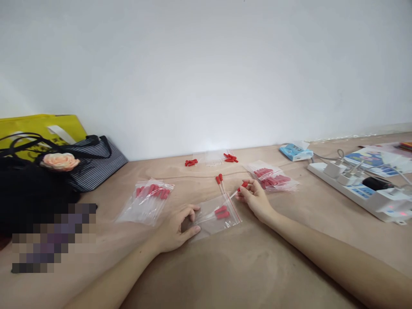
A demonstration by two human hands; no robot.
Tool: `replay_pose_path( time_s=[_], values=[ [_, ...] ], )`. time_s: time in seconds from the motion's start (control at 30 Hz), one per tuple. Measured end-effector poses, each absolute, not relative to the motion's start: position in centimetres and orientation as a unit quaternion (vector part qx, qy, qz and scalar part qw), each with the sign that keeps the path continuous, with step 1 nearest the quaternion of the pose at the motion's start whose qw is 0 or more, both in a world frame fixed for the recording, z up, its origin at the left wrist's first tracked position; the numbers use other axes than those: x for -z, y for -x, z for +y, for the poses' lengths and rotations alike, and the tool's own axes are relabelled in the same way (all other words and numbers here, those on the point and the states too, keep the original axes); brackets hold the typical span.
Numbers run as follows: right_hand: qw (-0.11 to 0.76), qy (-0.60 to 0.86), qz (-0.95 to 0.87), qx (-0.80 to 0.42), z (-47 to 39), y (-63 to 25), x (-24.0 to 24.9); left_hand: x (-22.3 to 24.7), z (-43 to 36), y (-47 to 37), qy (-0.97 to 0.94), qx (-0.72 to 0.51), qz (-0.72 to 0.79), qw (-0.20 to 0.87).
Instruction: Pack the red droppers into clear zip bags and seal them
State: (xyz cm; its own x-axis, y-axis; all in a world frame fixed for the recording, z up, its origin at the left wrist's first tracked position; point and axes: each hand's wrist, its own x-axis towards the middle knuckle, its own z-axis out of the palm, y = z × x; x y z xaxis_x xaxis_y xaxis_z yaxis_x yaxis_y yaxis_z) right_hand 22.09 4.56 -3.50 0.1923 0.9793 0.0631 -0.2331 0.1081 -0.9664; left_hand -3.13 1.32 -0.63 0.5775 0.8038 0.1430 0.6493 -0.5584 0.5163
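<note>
My left hand (178, 229) holds the closed end of a clear zip-lock bag (206, 231) on the table, thumb and fingers curved apart at its edge. Inside the bag lie two droppers with red rubber bulbs (222, 214). My right hand (254, 198) pinches a dropper by its red bulb (243, 185). Its clear tube points down and left at the bag's red-lined mouth. Just beyond the bag, two loose droppers (219, 178) lie side by side with bulbs away from me. How far the held tube reaches into the bag, I cannot tell.
Filled bags of droppers lie at left (141, 210) and right (273, 180). Red bulbs (191, 162) and glass tubes (214, 162) sit near the wall. A power strip (341, 191) with chargers and a blue tissue pack (296, 151) stand right; a striped bag (96, 165) stands left.
</note>
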Motion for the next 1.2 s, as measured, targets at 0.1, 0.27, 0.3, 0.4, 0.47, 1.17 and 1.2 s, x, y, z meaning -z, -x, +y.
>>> replay_pose_path(
  time_s=[0.1, 0.27, 0.3, 0.4, 0.47, 1.17, 1.2],
  values=[
    [0.577, 0.453, -0.425, -0.531, 4.1, -21.7, 3.6, 0.6, 1.3, 3.1, -0.86, -0.186, 0.424, 0.214],
    [0.491, 0.453, -0.526, -0.526, 3.6, -21.6, 4.0, 0.5, 1.1, 3.1, -0.857, -0.187, 0.429, 0.218],
    [0.482, 0.447, -0.536, -0.53, 3.6, -21.6, 4.1, 0.5, 1.1, 3.1, -0.86, -0.186, 0.424, 0.214],
    [0.454, 0.417, -0.572, -0.541, 3.6, -21.6, 4.3, 0.6, 1.2, 3.1, -0.868, -0.188, 0.413, 0.202],
    [0.426, 0.392, -0.602, -0.55, 3.6, -21.5, 4.3, 0.6, 1.3, 3.1, -0.869, -0.19, 0.411, 0.199],
    [0.28, 0.7, -0.603, -0.259, 12.6, -20.7, 0.4, 0.7, 1.5, 3.2, -0.881, -0.177, 0.395, 0.19],
    [0.269, 0.704, -0.602, -0.264, 13.2, -20.0, 0.3, 0.7, 1.4, 3.2, -0.882, -0.177, 0.395, 0.189]
  ],
)
